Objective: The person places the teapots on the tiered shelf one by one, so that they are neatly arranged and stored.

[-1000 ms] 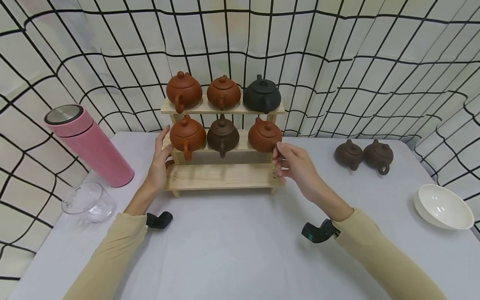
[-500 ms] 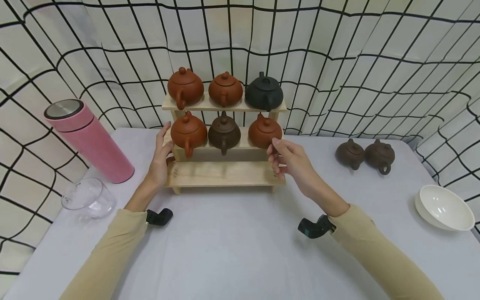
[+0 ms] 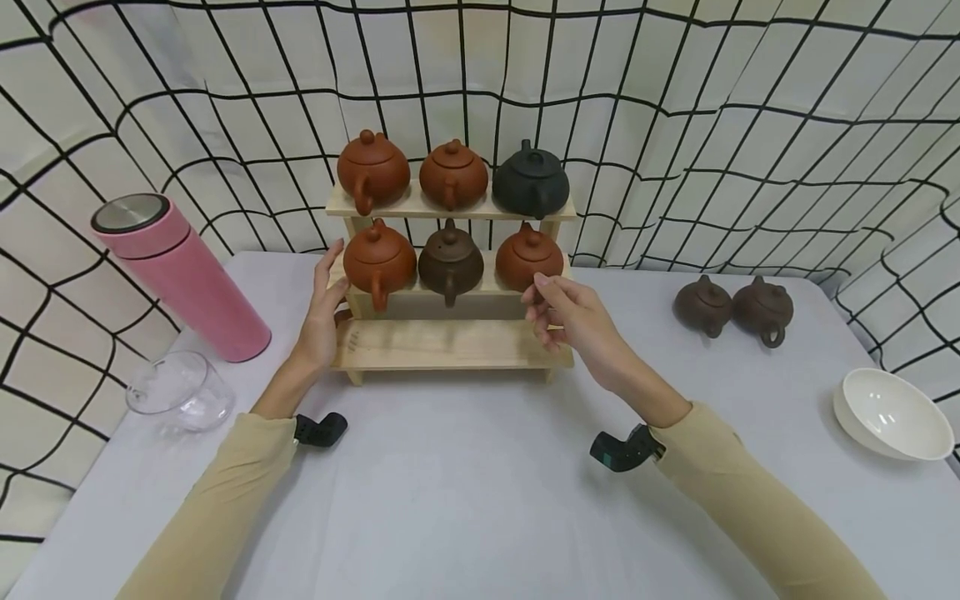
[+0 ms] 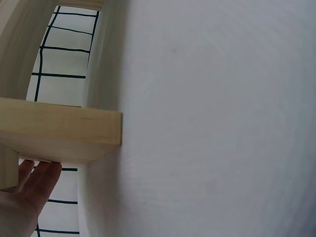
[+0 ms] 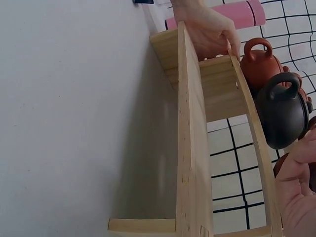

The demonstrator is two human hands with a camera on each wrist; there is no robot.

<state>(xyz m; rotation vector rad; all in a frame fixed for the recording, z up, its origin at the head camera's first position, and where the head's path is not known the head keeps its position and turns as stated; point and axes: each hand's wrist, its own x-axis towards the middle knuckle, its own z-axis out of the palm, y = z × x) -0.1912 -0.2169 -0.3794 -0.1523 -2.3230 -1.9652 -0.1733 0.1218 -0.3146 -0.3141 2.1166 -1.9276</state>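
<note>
A tiered wooden rack (image 3: 450, 343) bears teapots on its upper two shelves. At its left end my left hand (image 3: 321, 325) holds the frame, the fingers reaching behind the wood in the left wrist view. My right hand (image 3: 581, 321) pinches the handle of the reddish-orange teapot (image 3: 525, 254) at the right of the middle shelf; the fingertips cover that handle. Beside it on the shelf sit a dark brown teapot (image 3: 450, 260) and an orange teapot (image 3: 377, 257). Above stand two reddish teapots, one of them the middle teapot (image 3: 453, 177), and a black teapot (image 3: 531, 183).
A pink thermos (image 3: 198, 287) and a clear glass cup (image 3: 183, 392) stand at left. Two small brown teapots, including the outer brown teapot (image 3: 762, 310), sit at back right near a white bowl (image 3: 892, 414). Black netting (image 3: 465, 96) surrounds the table.
My right hand has moved left, turning the pinched teapot so its handle swings from the right side toward the front. The left hand stays on the rack; the head view has shifted slightly.
</note>
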